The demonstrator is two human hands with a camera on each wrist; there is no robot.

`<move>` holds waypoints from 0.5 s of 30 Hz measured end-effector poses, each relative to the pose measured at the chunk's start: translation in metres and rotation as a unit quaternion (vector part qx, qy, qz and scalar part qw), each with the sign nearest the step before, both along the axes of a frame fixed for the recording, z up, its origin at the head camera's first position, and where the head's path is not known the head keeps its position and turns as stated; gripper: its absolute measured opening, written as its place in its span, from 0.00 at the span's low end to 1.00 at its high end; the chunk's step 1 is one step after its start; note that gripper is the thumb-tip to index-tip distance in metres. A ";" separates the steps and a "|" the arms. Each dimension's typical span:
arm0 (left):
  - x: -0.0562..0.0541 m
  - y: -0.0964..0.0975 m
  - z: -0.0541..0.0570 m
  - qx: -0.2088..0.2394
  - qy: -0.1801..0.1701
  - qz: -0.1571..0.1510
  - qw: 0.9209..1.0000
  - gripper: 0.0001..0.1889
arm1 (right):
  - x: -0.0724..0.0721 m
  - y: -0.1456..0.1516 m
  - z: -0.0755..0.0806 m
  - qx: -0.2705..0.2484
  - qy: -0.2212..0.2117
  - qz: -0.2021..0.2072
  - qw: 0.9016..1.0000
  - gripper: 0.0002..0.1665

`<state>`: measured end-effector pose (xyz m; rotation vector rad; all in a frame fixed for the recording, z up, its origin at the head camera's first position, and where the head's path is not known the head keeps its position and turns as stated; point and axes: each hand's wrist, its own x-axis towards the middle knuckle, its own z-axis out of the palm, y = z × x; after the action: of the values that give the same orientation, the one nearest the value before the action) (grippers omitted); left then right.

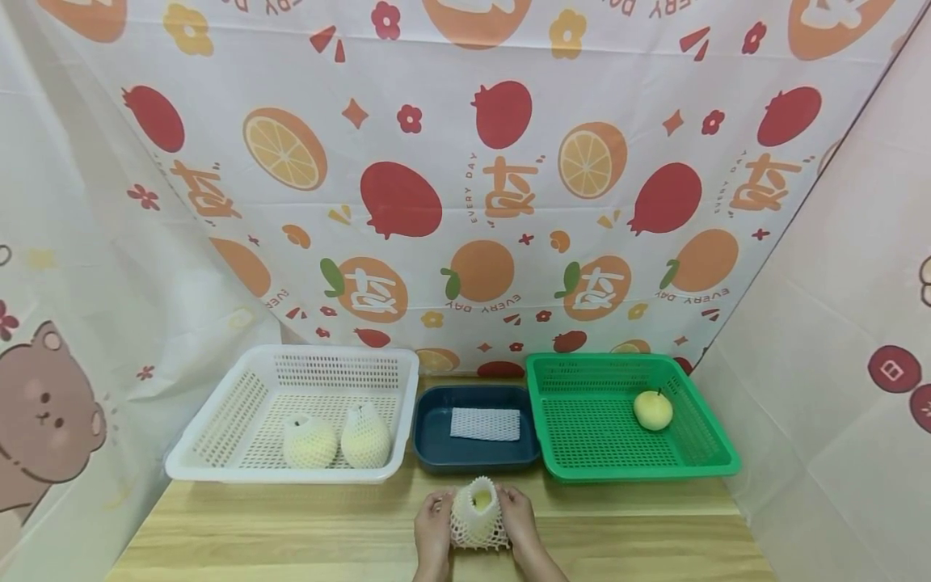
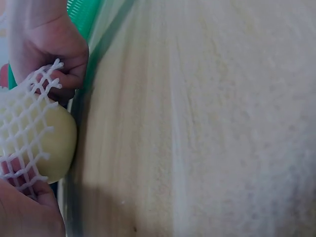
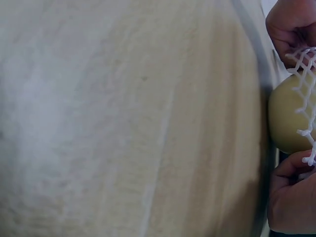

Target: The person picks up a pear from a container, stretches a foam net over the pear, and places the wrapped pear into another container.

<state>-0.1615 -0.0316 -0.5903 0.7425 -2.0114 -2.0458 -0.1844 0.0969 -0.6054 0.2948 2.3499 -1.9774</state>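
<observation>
A yellow pear (image 2: 61, 140) sits at the front middle of the table, partly covered by a white foam net (image 1: 476, 517). On the net's left side, my left hand (image 1: 434, 529) pinches its edge with curled fingers. Opposite it, my right hand (image 1: 518, 517) grips the right edge of the same net. Both wrist views show the pear's lower end bare beyond the open mesh edge. Through the net's upper opening, some of the fruit is visible in the head view.
At the left stands a white basket (image 1: 291, 475) with two netted pears (image 1: 309, 443). A dark blue tray (image 1: 476, 467) behind my hands holds flat foam netting (image 1: 485, 424). The green basket (image 1: 640, 472) at right contains one bare pear (image 1: 652, 411). Wooden tabletop (image 1: 291, 533) lies in front.
</observation>
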 end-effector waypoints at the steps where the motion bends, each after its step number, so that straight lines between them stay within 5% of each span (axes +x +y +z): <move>1: 0.000 0.000 -0.001 -0.005 0.000 0.001 1.000 0.12 | 0.000 0.000 -0.002 0.001 0.001 -0.003 1.000 0.16; 7: -0.001 -0.001 -0.009 -0.093 -0.008 0.015 0.995 0.08 | -0.003 0.000 -0.009 0.043 0.020 -0.007 0.999 0.14; 15: -0.001 -0.007 -0.016 -0.214 -0.002 -0.008 0.977 0.07 | -0.004 0.000 -0.013 0.107 0.039 -0.008 0.994 0.14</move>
<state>-0.1627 -0.0384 -0.6060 0.6397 -2.3476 -1.5286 -0.1888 0.0970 -0.6185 0.2511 2.6201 -1.7758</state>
